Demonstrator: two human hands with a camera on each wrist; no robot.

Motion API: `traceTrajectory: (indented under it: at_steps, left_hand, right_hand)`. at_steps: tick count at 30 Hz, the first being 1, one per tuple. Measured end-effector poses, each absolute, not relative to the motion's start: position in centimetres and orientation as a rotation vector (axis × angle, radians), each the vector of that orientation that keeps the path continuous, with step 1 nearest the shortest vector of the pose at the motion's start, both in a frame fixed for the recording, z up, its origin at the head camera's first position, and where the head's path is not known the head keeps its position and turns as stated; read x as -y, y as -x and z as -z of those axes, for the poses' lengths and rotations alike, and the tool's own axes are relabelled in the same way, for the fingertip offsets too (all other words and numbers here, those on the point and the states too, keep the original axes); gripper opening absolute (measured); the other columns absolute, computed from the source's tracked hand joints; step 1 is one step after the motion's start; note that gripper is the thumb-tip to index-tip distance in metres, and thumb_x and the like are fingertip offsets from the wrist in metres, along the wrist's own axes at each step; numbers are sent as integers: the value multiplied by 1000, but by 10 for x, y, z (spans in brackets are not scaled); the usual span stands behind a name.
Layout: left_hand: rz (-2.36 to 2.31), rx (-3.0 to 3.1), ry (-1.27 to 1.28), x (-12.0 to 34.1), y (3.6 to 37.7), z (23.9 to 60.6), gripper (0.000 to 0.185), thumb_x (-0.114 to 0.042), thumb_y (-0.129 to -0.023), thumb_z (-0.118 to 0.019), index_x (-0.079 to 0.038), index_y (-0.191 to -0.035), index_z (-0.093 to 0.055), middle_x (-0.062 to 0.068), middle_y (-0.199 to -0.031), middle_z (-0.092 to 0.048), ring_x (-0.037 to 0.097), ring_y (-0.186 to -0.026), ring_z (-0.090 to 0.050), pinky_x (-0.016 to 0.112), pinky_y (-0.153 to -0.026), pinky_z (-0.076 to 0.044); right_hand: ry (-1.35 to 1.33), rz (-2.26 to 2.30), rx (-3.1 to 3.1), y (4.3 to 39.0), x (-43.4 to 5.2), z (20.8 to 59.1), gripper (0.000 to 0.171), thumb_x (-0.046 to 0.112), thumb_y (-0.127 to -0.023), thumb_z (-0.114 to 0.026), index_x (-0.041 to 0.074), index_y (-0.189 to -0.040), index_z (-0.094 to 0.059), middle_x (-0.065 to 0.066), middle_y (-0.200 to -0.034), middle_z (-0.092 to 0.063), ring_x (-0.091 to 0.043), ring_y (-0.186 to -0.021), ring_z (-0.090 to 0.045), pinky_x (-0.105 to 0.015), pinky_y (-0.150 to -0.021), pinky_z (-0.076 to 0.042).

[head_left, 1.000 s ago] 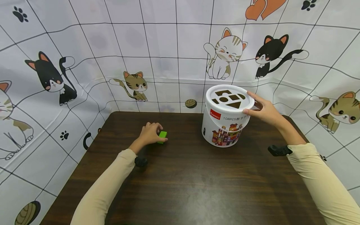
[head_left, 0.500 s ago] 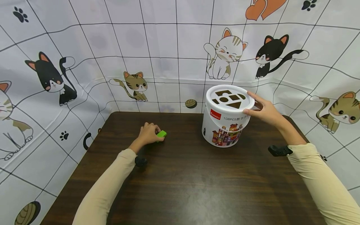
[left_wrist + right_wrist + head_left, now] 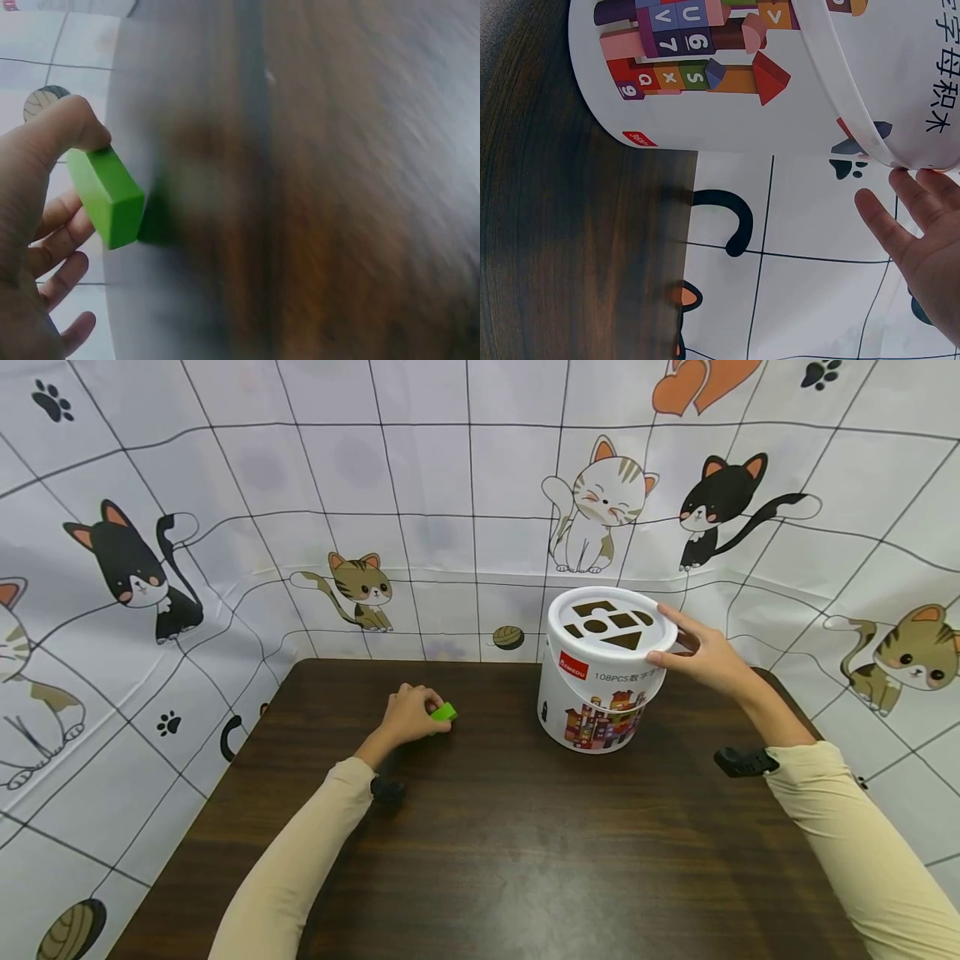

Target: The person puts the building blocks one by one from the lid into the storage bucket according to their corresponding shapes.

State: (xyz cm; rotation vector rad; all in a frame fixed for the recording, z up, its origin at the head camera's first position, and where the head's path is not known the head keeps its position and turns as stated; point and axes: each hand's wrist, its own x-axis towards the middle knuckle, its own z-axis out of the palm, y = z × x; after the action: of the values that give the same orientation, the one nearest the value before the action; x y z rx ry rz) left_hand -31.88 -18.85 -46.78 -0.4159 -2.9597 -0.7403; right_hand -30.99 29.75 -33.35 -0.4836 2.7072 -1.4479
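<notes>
Pinching one green block (image 3: 444,712) between thumb and curled fingers, the left hand (image 3: 408,714) holds it just above the dark table (image 3: 487,843), left of the single white bucket (image 3: 600,681). Straight fingers of the right hand (image 3: 701,656) rest against its lid (image 3: 611,627), which shows five cutouts. Motion blurs the left wrist view's tabletop.

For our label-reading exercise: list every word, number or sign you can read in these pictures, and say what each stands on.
"108PCS", then Chinese characters partly hidden by the right hand: side of the white bucket.
Red brand tag on the bucket: too small to read surely.
"U", "6", "7", "S", "X", "9": printed blocks pictured on the bucket.
"字母积木": bucket wall, right wrist view.
</notes>
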Motion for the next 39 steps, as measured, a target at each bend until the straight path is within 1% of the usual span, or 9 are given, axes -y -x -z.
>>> traceTrajectory:
  at_steps: [4, 7, 11, 15, 22, 28, 34, 39]
  left_hand:
    - [830, 2885, 410, 181, 322, 463, 35, -35, -81, -84, -10, -102, -74, 6, -98, -71, 29, -102, -53, 56, -101, -39]
    - [931, 2834, 394, 174, 324, 457, 34, -31, -82, -84, -9, -106, -73, 7, -100, -72, 29, -104, -53, 56, -103, -37]
    - [1103, 2731, 392, 161, 327, 443, 32, -27, -83, -82, -8, -107, -72, 8, -100, -73, 28, -102, -58, 52, -100, -42]
    - [1218, 2616, 459, 144, 330, 421, 31, -25, -82, -81, -6, -105, -70, 11, -98, -73, 28, -97, -67, 47, -92, -51]
    - [1340, 2477, 630, 108, 335, 371, 27, -21, -83, -79, -5, -102, -69, 12, -99, -72, 30, -106, -62, 46, -100, -46]
    - [1381, 2363, 736, 82, 339, 336, 26, -18, -83, -79, -4, -102, -68, 12, -100, -70, 33, -107, -60, 42, -98, -45]
    - [1380, 2310, 790, 59, 340, 313, 29, -18, -84, -81, -3, -107, -70, 12, -105, -70, 28, -107, -60, 38, -101, -44]
    - [1404, 2284, 835, 43, 344, 304, 31, -18, -85, -81, -2, -109, -72, 13, -106, -71, 25, -106, -61, 34, -99, -44]
  right_hand:
    - [484, 1444, -2714, 310, -297, 333, 89, 18, -93, -75, 25, -164, -21, -10, -169, -25, -35, -150, -36, -5, -92, -44]
    - [478, 1444, -2718, 310, -297, 333, 89, 19, -93, -75, 25, -164, -21, -9, -169, -24, -35, -150, -36, -5, -92, -43]
    - [476, 1444, -2716, 310, -297, 333, 89, 18, -93, -75, 25, -164, -21, -9, -170, -23, -35, -151, -35, -5, -92, -43]
    - [482, 1449, -2710, 310, -297, 332, 89, 18, -93, -75, 24, -164, -21, -9, -170, -23, -36, -150, -35, -5, -91, -44]
    - [478, 1458, -2703, 310, -299, 332, 89, 18, -93, -75, 25, -164, -21, -9, -170, -23, -35, -150, -35, -5, -90, -44]
    - [472, 1443, -2714, 310, -298, 333, 89, 18, -93, -75, 26, -164, -21, -11, -169, -24, -35, -150, -36, -5, -90, -45]
    - [489, 1452, -2706, 309, -299, 333, 89, 19, -93, -75, 25, -164, -21, -13, -169, -25, -37, -150, -36, -6, -90, -45]
    - [486, 1451, -2708, 309, -299, 333, 89, 19, -93, -75, 25, -164, -21, -12, -169, -25, -37, -150, -36, -6, -89, -46]
